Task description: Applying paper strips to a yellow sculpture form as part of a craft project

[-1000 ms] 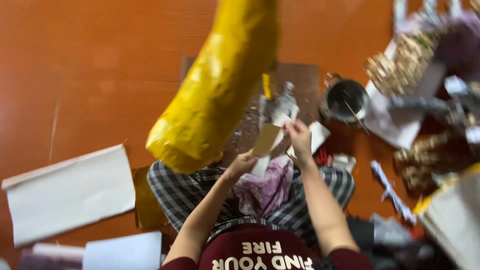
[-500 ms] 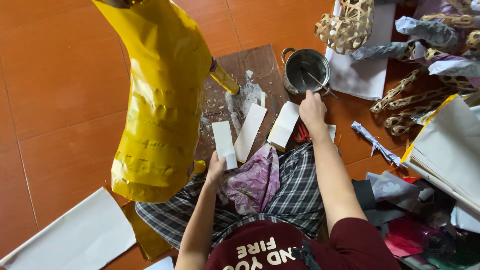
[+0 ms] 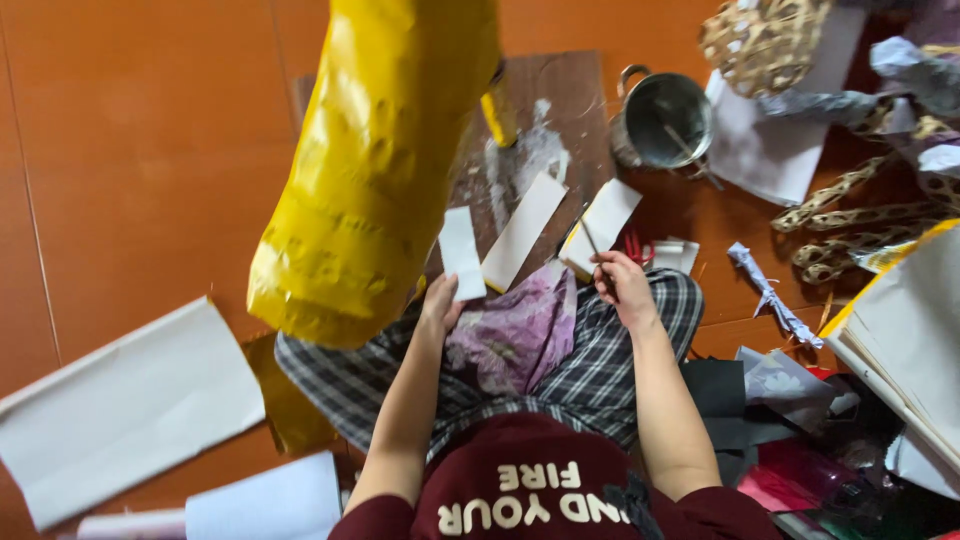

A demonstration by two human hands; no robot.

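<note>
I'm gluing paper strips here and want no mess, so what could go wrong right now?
1. The left hand holds a white paper strip right beside the big yellow paper-covered form; it could stick askew.
2. The right hand holds a thin brush over a white strip; paste may drip onto the purple cloth.
3. The metal pot stands close by and might be tipped.

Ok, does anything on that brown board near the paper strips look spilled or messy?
Yes. A white smear is spread over the brown board, just above the paper strips, beside the metal pot. It looks like spilled or brushed-out paste. The left hand holds a small white strip; the right hand holds a thin brush.
</note>
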